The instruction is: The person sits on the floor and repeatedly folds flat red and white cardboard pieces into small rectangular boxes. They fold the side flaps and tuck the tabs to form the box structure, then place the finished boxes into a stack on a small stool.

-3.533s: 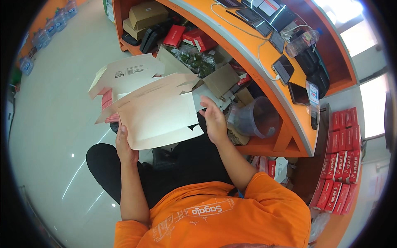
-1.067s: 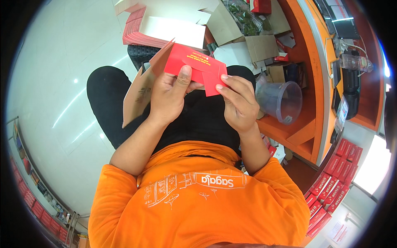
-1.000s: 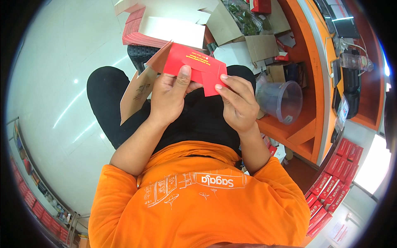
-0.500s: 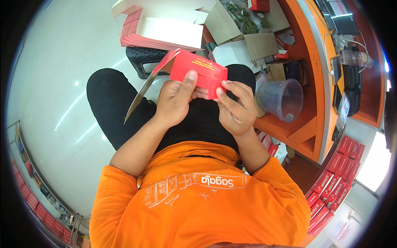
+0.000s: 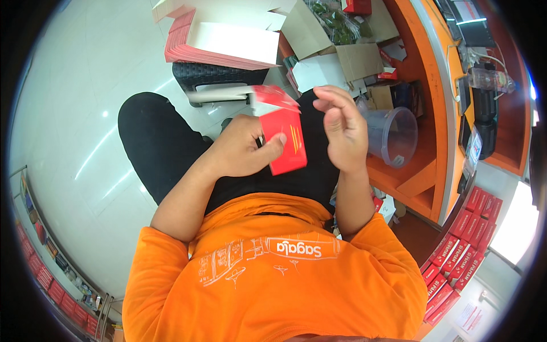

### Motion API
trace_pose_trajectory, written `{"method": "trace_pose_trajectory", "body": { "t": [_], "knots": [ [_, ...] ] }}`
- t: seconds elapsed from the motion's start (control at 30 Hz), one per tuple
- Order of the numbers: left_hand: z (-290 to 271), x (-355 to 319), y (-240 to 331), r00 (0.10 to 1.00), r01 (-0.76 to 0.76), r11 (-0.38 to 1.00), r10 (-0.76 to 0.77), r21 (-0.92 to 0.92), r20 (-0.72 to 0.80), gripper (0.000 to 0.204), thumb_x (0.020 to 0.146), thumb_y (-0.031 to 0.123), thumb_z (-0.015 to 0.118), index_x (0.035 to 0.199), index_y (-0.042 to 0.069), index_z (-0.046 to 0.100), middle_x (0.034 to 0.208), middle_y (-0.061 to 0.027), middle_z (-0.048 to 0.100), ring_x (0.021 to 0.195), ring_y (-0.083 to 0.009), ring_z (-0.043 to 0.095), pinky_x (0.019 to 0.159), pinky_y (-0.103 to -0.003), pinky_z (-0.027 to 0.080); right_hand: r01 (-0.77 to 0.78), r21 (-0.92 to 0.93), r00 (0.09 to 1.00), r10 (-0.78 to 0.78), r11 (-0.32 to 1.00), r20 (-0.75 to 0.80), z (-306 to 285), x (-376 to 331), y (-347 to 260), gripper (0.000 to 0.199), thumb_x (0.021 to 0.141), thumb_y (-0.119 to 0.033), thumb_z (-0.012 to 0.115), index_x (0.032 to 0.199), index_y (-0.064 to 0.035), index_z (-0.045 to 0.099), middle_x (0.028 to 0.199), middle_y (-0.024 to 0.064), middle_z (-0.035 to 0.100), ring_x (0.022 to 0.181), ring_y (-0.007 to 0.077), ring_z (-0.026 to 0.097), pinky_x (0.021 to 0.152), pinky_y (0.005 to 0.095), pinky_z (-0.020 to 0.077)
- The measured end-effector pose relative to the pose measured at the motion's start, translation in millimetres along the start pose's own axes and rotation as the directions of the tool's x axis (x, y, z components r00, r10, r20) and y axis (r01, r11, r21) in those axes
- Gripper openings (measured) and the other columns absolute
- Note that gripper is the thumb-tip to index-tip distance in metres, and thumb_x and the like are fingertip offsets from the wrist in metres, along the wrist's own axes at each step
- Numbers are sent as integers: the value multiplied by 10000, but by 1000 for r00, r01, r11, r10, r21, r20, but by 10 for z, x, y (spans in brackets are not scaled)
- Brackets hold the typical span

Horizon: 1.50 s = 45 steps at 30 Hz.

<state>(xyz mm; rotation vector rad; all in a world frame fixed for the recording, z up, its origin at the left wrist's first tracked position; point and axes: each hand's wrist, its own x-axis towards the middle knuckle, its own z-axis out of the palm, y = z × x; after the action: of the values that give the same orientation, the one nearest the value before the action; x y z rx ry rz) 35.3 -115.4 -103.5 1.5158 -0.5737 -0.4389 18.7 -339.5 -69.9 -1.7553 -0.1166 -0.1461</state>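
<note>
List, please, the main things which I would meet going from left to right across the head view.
Shelved red boxes → red carton held in the left hand → right hand → clear plastic bucket → stacked red boxes.

Org short-slv tee (image 5: 273,302) w/ wht line-art & lettering print (image 5: 299,248), plus blk trousers (image 5: 159,139).

Stool (image 5: 223,78): black, at eleven o'clock; a pile of unfolded cartons (image 5: 231,43) is borne on its top.
Floor (image 5: 74,171): pale, glossy, at nine o'clock; the stool is supported by it.
Orange shelf (image 5: 399,175): at three o'clock; a clear tub (image 5: 393,142) is carried there.
</note>
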Motion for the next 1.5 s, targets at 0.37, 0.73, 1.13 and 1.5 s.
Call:
{"method": "trace_pose_trajectory", "body": {
  "t": [0.37,0.73,1.13,1.5],
  "knots": [
    [131,-112,-128,883,226,897,-23,-380,469,272,1017,232,601,1197,39,669,1056,-31,677,958,-121,610,834,-311,513,21,89,731,-76,996,678,-246,161,-99,503,920,-458,741,1237,-68,736,1546,260,417,1405,387,431,1123,528,363],
    [81,43,-108,857,361,843,-131,-399,498,373,1062,370,586,1031,11,685,877,51,646,809,-34,530,732,-243,472,39,89,775,-86,995,626,-468,148,-112,408,767,-288,885,1025,-33,698,1478,222,501,1403,339,452,1105,464,386],
    [192,5,-218,925,359,702,-181,-615,333,404,995,401,684,1120,18,670,831,56,620,745,-10,510,677,-190,440,166,-354,906,-1,920,423,-294,113,-443,315,717,-105,850,969,-45,671,1337,136,622,1173,267,613,985,376,483],
    [145,38,-289,963,266,645,-139,-716,232,620,895,411,794,1297,-5,569,788,55,601,682,0,502,609,-166,390,-34,-241,977,82,970,195,-104,-5,-375,302,771,-46,810,1017,-15,639,1261,157,604,1122,242,629,930,352,524]
  ]
}}
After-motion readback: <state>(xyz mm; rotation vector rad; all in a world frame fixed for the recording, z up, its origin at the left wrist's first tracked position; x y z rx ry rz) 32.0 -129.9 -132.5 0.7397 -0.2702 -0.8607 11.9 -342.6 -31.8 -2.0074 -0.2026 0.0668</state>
